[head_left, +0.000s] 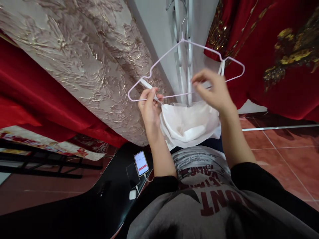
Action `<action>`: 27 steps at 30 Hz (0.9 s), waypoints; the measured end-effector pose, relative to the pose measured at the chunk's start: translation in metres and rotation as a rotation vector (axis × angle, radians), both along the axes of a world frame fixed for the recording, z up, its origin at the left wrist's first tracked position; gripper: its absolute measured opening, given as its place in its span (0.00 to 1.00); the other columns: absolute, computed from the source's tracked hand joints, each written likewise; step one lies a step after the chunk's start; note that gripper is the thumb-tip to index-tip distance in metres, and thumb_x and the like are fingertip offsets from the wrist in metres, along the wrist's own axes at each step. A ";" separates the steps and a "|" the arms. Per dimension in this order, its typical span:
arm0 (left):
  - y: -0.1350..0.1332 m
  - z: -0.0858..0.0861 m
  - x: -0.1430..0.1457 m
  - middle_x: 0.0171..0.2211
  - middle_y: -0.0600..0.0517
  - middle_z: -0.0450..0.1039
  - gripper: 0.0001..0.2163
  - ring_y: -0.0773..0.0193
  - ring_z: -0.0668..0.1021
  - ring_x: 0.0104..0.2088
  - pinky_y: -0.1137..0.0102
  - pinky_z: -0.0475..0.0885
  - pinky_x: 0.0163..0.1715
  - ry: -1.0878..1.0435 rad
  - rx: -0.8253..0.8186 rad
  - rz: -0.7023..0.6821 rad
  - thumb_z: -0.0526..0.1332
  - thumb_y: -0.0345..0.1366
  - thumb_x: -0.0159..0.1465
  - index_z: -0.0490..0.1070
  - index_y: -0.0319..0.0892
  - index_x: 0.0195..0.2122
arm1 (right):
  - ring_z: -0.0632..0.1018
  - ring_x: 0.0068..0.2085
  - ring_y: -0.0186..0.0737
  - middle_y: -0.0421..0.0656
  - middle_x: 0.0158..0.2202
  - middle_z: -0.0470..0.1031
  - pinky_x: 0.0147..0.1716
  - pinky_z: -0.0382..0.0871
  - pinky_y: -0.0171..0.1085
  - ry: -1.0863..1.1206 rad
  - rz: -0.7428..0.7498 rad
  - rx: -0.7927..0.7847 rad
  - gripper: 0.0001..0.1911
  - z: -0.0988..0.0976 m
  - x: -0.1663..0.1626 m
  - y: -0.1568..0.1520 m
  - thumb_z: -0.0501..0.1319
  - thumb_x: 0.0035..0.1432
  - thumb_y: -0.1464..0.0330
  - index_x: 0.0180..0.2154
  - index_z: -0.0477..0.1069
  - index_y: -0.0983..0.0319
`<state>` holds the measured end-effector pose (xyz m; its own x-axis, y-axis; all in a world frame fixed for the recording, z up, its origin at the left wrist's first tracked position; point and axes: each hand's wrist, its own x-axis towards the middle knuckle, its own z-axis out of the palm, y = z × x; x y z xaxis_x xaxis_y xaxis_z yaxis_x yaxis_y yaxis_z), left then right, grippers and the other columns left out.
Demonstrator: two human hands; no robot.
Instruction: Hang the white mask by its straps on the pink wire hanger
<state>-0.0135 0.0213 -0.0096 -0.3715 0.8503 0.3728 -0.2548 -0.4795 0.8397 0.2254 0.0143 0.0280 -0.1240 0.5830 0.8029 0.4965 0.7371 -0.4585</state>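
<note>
A thin pale pink hanger (163, 58) hangs from a white rack (183, 43) against the wall. A white garment (190, 124) droops below it, its straps looped over the hanger's two ends. My left hand (149, 106) pinches the left strap by the hanger's lower left corner. My right hand (214, 89) is raised in front of the hanger's bottom bar, fingers curled together near the right strap; what they hold is hidden.
A beige embossed fabric (87, 56) and red cloth (37, 99) hang at left. A red gold-embroidered garment (274, 49) hangs at right. A lit phone (141, 163) on a charging cable lies on a black surface (99, 202). Red floor tiles (281, 149) spread right.
</note>
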 end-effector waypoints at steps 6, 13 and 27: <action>0.004 -0.003 -0.028 0.52 0.46 0.83 0.17 0.57 0.84 0.54 0.65 0.78 0.54 -0.054 0.113 0.024 0.70 0.51 0.67 0.77 0.50 0.53 | 0.78 0.38 0.46 0.39 0.33 0.81 0.54 0.64 0.51 -0.148 0.004 -0.157 0.07 -0.037 -0.022 -0.008 0.63 0.65 0.62 0.41 0.79 0.55; -0.012 0.002 -0.038 0.69 0.48 0.67 0.13 0.49 0.65 0.74 0.50 0.61 0.73 0.444 0.164 0.485 0.69 0.44 0.69 0.77 0.49 0.52 | 0.79 0.44 0.50 0.42 0.39 0.83 0.55 0.61 0.50 -0.199 -0.051 -0.185 0.11 -0.038 -0.023 -0.020 0.61 0.68 0.62 0.48 0.79 0.55; 0.000 0.049 -0.034 0.72 0.56 0.67 0.12 0.45 0.46 0.81 0.43 0.49 0.77 0.621 0.115 0.268 0.75 0.51 0.65 0.81 0.52 0.42 | 0.77 0.45 0.51 0.42 0.41 0.83 0.55 0.62 0.51 -0.229 -0.083 -0.153 0.13 -0.040 -0.030 -0.021 0.59 0.68 0.61 0.50 0.77 0.55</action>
<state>-0.0478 0.0216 0.0395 -0.2518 0.7008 0.6674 0.3971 -0.5541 0.7317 0.1950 -0.0071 -0.0123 -0.2390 0.7113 0.6610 0.6555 0.6204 -0.4306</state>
